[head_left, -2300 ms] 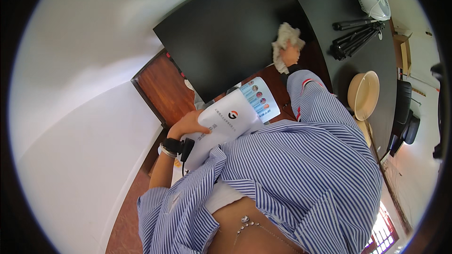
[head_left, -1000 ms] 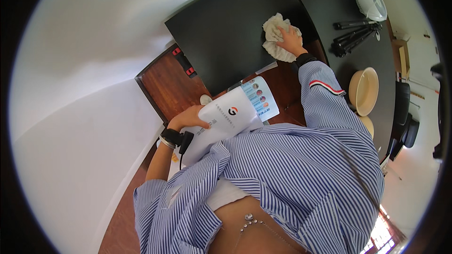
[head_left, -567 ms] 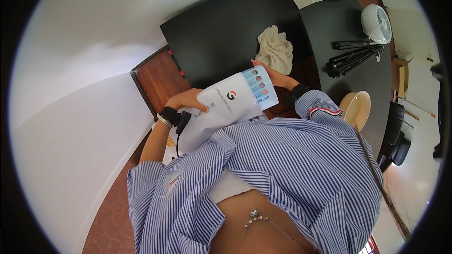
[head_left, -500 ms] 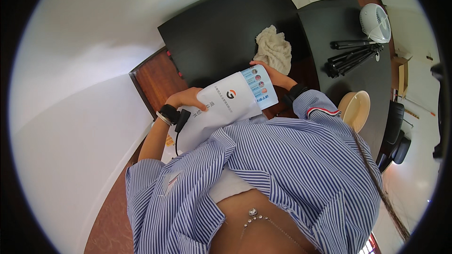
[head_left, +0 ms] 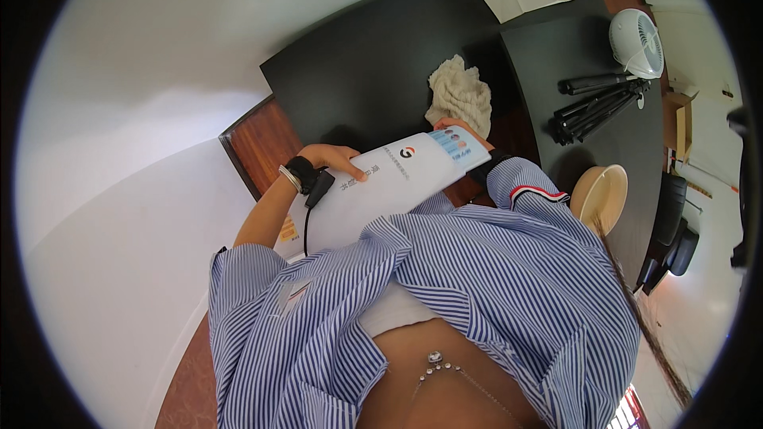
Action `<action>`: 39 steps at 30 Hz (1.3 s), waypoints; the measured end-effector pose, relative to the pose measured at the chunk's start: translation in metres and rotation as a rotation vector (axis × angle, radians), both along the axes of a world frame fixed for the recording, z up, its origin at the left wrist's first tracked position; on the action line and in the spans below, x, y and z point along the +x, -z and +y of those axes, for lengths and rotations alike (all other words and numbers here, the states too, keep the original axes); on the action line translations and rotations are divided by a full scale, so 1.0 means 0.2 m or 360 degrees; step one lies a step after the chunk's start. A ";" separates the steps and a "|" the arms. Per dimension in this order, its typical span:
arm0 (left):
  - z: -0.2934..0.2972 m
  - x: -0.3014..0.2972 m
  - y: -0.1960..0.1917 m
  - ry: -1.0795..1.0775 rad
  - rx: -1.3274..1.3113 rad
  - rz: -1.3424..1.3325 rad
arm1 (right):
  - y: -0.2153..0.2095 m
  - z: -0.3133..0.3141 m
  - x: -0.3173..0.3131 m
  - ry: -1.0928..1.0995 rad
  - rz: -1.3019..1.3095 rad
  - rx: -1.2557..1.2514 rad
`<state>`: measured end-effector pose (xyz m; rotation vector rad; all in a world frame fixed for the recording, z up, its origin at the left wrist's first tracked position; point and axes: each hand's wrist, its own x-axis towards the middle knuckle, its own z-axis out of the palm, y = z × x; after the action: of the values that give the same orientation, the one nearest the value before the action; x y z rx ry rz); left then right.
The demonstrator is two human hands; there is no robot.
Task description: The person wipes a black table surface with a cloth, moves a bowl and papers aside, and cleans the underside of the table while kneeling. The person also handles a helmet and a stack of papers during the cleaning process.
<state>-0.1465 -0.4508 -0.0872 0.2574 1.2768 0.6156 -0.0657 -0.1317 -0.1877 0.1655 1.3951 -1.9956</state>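
Note:
A large white envelope-like paper packet with a small red and black mark lies across the front of my body, tilted. A blue printed sheet shows at its right end. My left hand grips the packet's far left edge, thumb on top and the fingers mostly hidden beneath. At the far right corner, my right hand holds the end with the blue sheet; that sheet hides most of its palm and wrist. An orange printed patch shows below my left wrist.
Ahead is a black tabletop with a crumpled cream cloth at its right. On the black desk to the right are a white fan, a folded black tripod and a cream bowl. A white wall borders the left.
Both hands have shifted a little to the right with the packet, which now lies at a flatter angle. More of my right hand and wrist is hidden behind the blue sheet.

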 end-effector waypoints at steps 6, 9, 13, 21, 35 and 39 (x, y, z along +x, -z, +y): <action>-0.11 -0.02 -0.10 -0.0425 0.0275 0.0102 | 0.05 0.02 -0.02 -0.0096 0.0255 0.0422; -0.17 -0.03 -0.15 -0.0377 0.0276 0.0333 | 0.05 0.00 -0.07 -0.0158 0.0471 0.0695; -0.26 -0.05 -0.24 -0.0341 0.0099 0.0456 | 0.04 -0.03 -0.12 -0.0213 0.0201 0.0716; -0.36 -0.11 -0.36 -0.0482 -0.0072 0.0791 | -0.04 -0.06 -0.17 -0.0276 0.0027 0.0743; -0.29 -0.15 -0.38 -0.0367 -0.0146 0.0447 | -0.54 -0.08 -0.48 -0.0799 0.1291 0.1584; -0.33 -0.13 -0.35 -0.0414 -0.0166 0.0547 | -0.71 -0.15 -0.56 -0.1007 0.1305 0.1851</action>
<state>-0.1732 -0.5173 -0.0172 0.1126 1.6859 0.7445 -0.1774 -0.1617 -0.0456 -0.5822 2.5569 -0.5242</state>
